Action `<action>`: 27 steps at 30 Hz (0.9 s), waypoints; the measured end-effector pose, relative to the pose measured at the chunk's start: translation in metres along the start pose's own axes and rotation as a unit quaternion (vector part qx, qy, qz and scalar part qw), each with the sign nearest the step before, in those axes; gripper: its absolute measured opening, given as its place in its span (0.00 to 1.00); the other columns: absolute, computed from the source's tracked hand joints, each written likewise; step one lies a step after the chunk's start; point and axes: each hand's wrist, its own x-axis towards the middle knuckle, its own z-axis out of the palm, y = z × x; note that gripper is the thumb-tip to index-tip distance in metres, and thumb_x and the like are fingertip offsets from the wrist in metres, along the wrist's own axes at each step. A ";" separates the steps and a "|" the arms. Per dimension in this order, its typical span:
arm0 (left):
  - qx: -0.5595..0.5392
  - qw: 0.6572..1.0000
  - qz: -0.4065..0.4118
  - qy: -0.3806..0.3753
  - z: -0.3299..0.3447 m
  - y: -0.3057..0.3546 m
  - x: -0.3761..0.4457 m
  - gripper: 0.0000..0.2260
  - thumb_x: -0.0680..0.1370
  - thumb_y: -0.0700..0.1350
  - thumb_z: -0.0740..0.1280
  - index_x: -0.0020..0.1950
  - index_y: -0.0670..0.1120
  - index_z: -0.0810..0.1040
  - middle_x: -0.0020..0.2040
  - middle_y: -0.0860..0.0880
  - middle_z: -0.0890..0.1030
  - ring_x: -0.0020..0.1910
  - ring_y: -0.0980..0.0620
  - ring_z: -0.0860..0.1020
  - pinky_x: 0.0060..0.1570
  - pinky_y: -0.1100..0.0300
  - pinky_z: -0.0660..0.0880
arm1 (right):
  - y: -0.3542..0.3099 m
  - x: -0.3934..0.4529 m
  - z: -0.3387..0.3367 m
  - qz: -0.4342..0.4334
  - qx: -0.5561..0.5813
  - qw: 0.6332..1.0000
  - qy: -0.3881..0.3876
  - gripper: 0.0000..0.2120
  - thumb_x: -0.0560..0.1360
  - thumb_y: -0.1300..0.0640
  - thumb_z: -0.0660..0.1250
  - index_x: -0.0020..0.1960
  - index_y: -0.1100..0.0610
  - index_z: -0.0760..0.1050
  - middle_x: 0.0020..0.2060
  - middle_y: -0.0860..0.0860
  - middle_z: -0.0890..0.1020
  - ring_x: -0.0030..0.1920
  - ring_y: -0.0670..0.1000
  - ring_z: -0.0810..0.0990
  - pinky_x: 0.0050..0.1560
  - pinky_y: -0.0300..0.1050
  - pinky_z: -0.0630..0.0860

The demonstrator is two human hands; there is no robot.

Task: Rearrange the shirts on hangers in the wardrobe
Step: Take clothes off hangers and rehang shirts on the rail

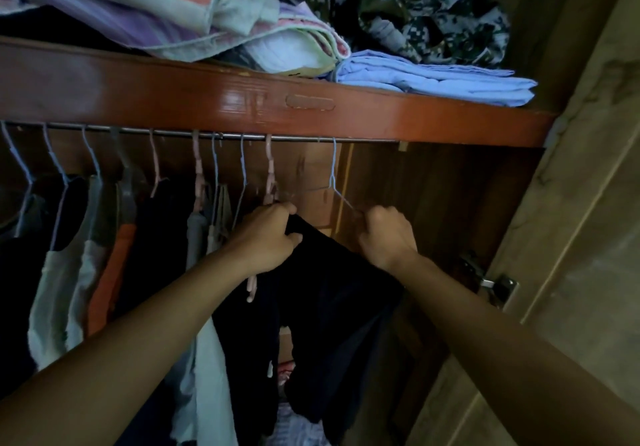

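Dim wooden wardrobe [433, 203] — left hand [268, 237] grips black shirt [332, 293], right hand [386, 234] pinches blue hanger [334, 175].

A home bedroom wardrobe: a metal rail [180, 132] carries hangers [333, 182] with hung clothes [55, 272], and folded laundry [433, 78] (rather untidily stacked) sits on the wooden shelf [173, 99] above.

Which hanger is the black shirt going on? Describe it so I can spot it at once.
Follow the metal rail under the red-brown shelf to its right end. The last hanger there, a thin light-blue wire hanger, hangs apart from the packed clothes on the left. It alone looks bare, with the right hand at its lower arm and the black shirt beneath.
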 end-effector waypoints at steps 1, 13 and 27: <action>0.000 1.000 0.006 -0.005 0.003 0.001 0.000 0.25 0.77 0.48 0.70 0.73 0.45 0.68 0.67 0.43 0.75 0.64 0.44 0.75 0.62 0.55 0.73 | 0.004 -0.007 0.001 0.000 0.001 1.000 0.009 0.05 0.78 0.54 0.64 0.50 0.54 0.77 0.43 0.53 0.81 0.46 0.58 0.82 0.42 0.44 0.72; -0.086 0.985 0.151 0.014 0.036 0.045 0.004 0.18 0.81 0.43 0.65 0.71 0.41 0.73 0.67 0.41 0.77 0.68 0.45 0.74 0.67 0.58 0.67 | 0.027 -0.126 -0.046 0.040 0.071 0.992 0.099 0.07 0.81 0.55 0.60 0.45 0.50 0.74 0.34 0.49 0.82 0.37 0.55 0.81 0.41 0.54 0.77; -0.316 0.908 0.253 -0.110 0.067 0.167 -0.057 0.06 0.76 0.37 0.71 0.43 0.48 0.83 0.33 0.48 0.82 0.34 0.53 0.79 0.39 0.61 0.73 | 0.076 -0.265 -0.129 0.135 0.116 0.962 0.205 0.08 0.79 0.56 0.67 0.41 0.52 0.78 0.31 0.46 0.81 0.29 0.45 0.77 0.37 0.44 0.75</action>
